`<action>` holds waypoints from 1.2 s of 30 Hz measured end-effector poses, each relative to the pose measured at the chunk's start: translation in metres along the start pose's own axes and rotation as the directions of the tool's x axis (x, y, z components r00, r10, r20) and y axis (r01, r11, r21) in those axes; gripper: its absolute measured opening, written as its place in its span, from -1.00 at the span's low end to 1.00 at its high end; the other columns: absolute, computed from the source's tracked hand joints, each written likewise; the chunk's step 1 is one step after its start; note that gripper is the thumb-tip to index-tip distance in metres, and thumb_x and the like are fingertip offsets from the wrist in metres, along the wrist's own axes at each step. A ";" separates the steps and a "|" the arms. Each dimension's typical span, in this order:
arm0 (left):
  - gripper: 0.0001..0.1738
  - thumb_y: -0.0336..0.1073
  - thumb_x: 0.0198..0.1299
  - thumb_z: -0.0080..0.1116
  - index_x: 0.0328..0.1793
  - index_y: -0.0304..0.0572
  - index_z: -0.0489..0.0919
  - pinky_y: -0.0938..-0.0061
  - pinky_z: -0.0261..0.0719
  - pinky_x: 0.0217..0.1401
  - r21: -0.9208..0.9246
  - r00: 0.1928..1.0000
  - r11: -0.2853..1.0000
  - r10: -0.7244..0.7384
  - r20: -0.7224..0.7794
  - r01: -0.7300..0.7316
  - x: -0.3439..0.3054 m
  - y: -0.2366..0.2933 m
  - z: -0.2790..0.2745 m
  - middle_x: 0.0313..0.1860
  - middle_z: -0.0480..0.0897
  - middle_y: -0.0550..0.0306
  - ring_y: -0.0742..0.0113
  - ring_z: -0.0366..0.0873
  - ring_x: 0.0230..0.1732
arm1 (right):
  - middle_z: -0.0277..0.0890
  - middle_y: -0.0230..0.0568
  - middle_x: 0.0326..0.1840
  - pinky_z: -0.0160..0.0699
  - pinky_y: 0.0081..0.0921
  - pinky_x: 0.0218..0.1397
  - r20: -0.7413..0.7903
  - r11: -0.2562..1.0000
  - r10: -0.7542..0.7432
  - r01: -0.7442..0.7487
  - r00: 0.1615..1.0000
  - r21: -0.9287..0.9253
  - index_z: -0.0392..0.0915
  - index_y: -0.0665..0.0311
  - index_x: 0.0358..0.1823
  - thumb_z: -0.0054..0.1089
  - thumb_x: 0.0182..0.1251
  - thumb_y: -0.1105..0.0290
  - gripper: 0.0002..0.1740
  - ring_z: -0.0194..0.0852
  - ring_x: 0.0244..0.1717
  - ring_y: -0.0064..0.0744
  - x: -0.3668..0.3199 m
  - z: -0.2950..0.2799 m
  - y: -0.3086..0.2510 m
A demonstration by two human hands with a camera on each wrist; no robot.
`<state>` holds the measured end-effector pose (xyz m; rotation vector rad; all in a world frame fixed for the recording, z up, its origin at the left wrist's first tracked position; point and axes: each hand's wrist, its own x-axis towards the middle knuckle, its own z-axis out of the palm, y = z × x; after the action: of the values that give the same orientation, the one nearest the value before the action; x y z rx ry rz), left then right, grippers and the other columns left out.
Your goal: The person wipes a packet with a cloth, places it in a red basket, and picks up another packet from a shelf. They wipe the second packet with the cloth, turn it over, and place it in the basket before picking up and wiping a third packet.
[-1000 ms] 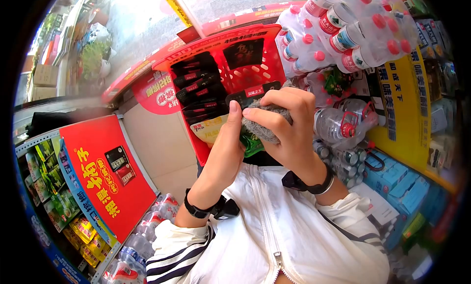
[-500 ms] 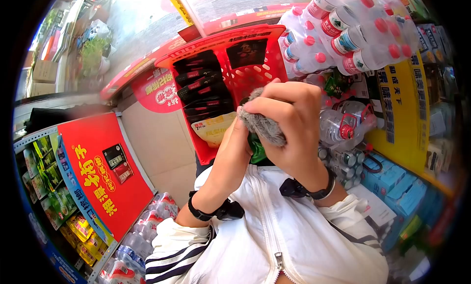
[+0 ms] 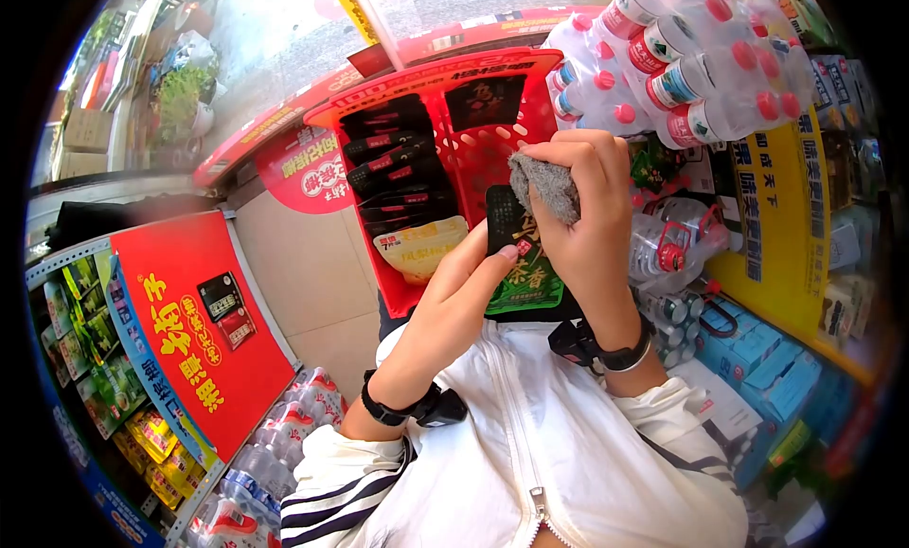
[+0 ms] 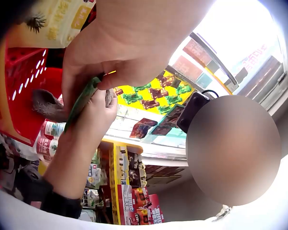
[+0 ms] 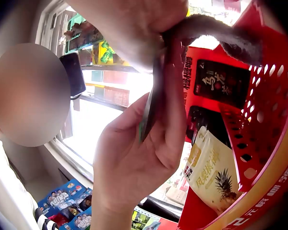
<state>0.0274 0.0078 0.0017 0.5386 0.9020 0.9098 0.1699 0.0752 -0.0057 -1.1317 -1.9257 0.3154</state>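
In the head view a black and green packet [image 3: 525, 278] faces up in front of the white jacket. The left hand [image 3: 454, 306] pinches its left edge, thumb on the printed face. A grey fuzzy cloth [image 3: 549, 186] is gripped in the right hand [image 3: 592, 207], at the packet's upper right. The left wrist view shows the green packet [image 4: 84, 99] edge-on between both hands, with the cloth [image 4: 48, 106] hanging beyond. In the right wrist view the packet [image 5: 152, 103] is a thin dark edge, and the cloth [image 5: 221, 33] extends from the right hand [image 5: 134, 28].
A red basket [image 3: 473, 160] beyond the hands holds several black packets [image 3: 388, 160] and a yellow packet [image 3: 421, 250]. Wrapped water bottles [image 3: 682, 65] stand at the upper right, blue boxes [image 3: 757, 349] at the lower right. A red display panel [image 3: 204, 330] stands at left.
The right hand with the cloth has moved up and right, away from the left hand. The packet's printed face, mostly covered before, now shows. The left hand stays near its place, now lower on the packet's edge.
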 end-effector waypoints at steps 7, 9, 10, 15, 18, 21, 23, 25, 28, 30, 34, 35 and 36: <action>-0.57 -0.33 0.47 -0.13 0.40 -0.31 0.36 0.61 0.31 0.28 -0.061 0.993 0.994 0.089 -0.073 -0.094 0.005 -0.004 -0.004 0.18 0.53 0.19 0.53 0.40 0.20 | 0.46 -0.20 -0.16 0.44 -0.38 0.00 -0.100 0.999 -0.012 0.007 0.995 -0.051 0.60 0.25 -0.14 0.39 0.00 0.64 -0.66 0.47 -0.14 -0.24 0.013 -0.022 -0.005; -0.56 -0.27 0.49 -0.16 0.41 -0.29 0.36 0.60 0.33 0.27 -0.107 0.993 0.991 0.066 -0.098 -0.076 0.003 -0.002 -0.002 0.18 0.53 0.19 0.52 0.41 0.21 | 0.45 -0.20 -0.15 0.45 -0.39 -0.01 -0.076 0.999 -0.043 0.044 0.996 0.012 0.60 0.21 -0.12 0.41 -0.03 0.64 -0.62 0.47 -0.13 -0.25 0.011 -0.023 -0.014; -0.55 -0.22 0.51 -0.19 0.41 -0.27 0.35 0.60 0.34 0.26 -0.153 0.992 0.986 0.042 -0.118 -0.060 0.003 -0.001 -0.001 0.19 0.53 0.19 0.51 0.42 0.21 | 0.47 -0.18 -0.08 0.45 -0.35 0.01 0.007 0.996 -0.084 0.083 0.996 0.041 0.59 0.21 -0.11 0.41 -0.06 0.63 -0.58 0.47 -0.10 -0.21 0.009 -0.018 -0.017; -0.57 -0.18 0.53 -0.26 0.35 -0.27 0.37 0.50 0.36 0.29 -0.246 0.975 0.944 0.210 -0.072 -0.221 0.004 -0.005 -0.008 0.22 0.52 0.16 0.43 0.44 0.25 | 0.50 -0.29 0.05 0.39 -0.20 0.15 0.066 0.991 0.010 -0.019 0.998 0.131 0.53 0.13 -0.02 0.37 -0.09 0.51 -0.51 0.45 0.08 -0.12 -0.004 0.007 -0.015; -0.59 -0.20 0.55 -0.36 0.28 -0.24 0.41 0.35 0.40 0.32 -0.291 0.975 0.951 0.039 -0.219 -0.104 0.005 0.000 -0.008 0.21 0.53 0.10 0.32 0.47 0.26 | 0.51 -0.30 0.06 0.39 -0.20 0.18 0.147 0.994 -0.074 0.062 0.986 0.089 0.54 0.13 -0.04 0.37 -0.07 0.48 -0.54 0.47 0.11 -0.14 -0.009 0.007 -0.013; -0.59 -0.17 0.53 -0.33 0.26 -0.21 0.43 0.29 0.44 0.33 -0.587 0.996 0.805 0.081 -0.031 -0.084 0.008 -0.010 -0.021 0.17 0.58 0.07 0.25 0.52 0.24 | 0.55 -0.33 0.02 0.40 -0.21 0.20 0.183 0.990 -0.121 0.104 0.976 0.100 0.56 0.13 -0.08 0.39 -0.13 0.46 -0.54 0.50 0.11 -0.20 -0.009 0.004 -0.012; -0.60 -0.14 0.54 -0.31 0.26 -0.18 0.44 0.36 0.44 0.29 -0.619 1.000 0.785 0.002 -0.011 -0.008 0.009 -0.007 -0.023 0.15 0.59 0.15 0.33 0.54 0.19 | 0.57 -0.33 -0.03 0.44 -0.19 0.22 0.276 0.981 -0.182 0.154 0.944 0.120 0.58 0.14 -0.14 0.41 -0.20 0.42 -0.54 0.51 0.09 -0.21 -0.006 -0.003 -0.018; -0.60 -0.09 0.55 -0.27 0.23 -0.15 0.46 0.40 0.48 0.23 -0.615 0.992 0.786 -0.118 -0.053 0.060 0.009 -0.002 -0.019 0.11 0.61 0.22 0.40 0.57 0.13 | 0.58 -0.33 -0.07 0.47 -0.18 0.19 0.274 0.980 -0.184 0.156 0.944 0.121 0.57 0.14 -0.18 0.41 -0.18 0.42 -0.59 0.54 0.05 -0.22 -0.004 -0.003 -0.016; -0.61 -0.09 0.55 -0.27 0.21 -0.14 0.48 0.38 0.48 0.24 -0.666 0.992 0.736 -0.110 0.056 0.120 0.010 0.001 -0.020 0.11 0.60 0.21 0.40 0.57 0.13 | 0.60 -0.34 -0.15 0.50 -0.19 0.15 0.300 0.974 -0.197 0.153 0.933 0.166 0.57 0.14 -0.24 0.42 -0.18 0.41 -0.64 0.58 -0.02 -0.23 -0.004 -0.005 -0.019; -0.59 -0.08 0.55 -0.27 0.25 -0.15 0.46 0.39 0.47 0.25 -0.683 0.992 0.720 -0.056 0.115 0.120 0.013 -0.001 -0.025 0.13 0.59 0.20 0.40 0.56 0.13 | 0.60 -0.36 -0.20 0.50 -0.21 0.15 0.327 0.967 -0.211 0.148 0.921 0.208 0.57 0.14 -0.26 0.42 -0.20 0.40 -0.64 0.59 -0.04 -0.24 -0.005 -0.008 -0.022; -0.51 -0.07 0.56 -0.30 0.40 -0.20 0.38 0.43 0.43 0.29 -0.582 0.997 0.810 -0.035 0.073 0.071 0.013 0.011 -0.010 0.20 0.56 0.16 0.40 0.52 0.18 | 0.57 -0.35 -0.26 0.53 -0.27 0.10 0.394 0.948 -0.272 0.174 0.878 0.266 0.55 0.17 -0.30 0.46 -0.26 0.27 -0.59 0.58 -0.12 -0.28 -0.009 -0.014 -0.027; -0.46 -0.06 0.57 -0.32 0.47 -0.24 0.32 0.44 0.39 0.33 -0.568 0.997 0.820 -0.032 0.067 0.064 0.013 0.008 -0.009 0.25 0.53 0.12 0.39 0.48 0.24 | 0.56 -0.34 -0.27 0.53 -0.28 0.08 0.409 0.954 -0.252 0.154 0.877 0.257 0.55 0.17 -0.32 0.46 -0.27 0.25 -0.59 0.58 -0.14 -0.28 -0.007 -0.018 -0.027; -0.46 -0.06 0.57 -0.32 0.47 -0.24 0.32 0.44 0.39 0.33 -0.568 0.997 0.820 -0.033 0.065 0.064 0.013 0.007 -0.007 0.25 0.53 0.12 0.39 0.48 0.24 | 0.56 -0.34 -0.29 0.54 -0.28 0.07 0.424 0.960 -0.231 0.133 0.876 0.247 0.54 0.16 -0.33 0.47 -0.27 0.24 -0.60 0.58 -0.17 -0.27 -0.007 -0.022 -0.027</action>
<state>0.0223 0.0230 -0.0031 0.0163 0.5464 1.0573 0.1720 0.0505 0.0196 -0.7697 -2.3180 0.7110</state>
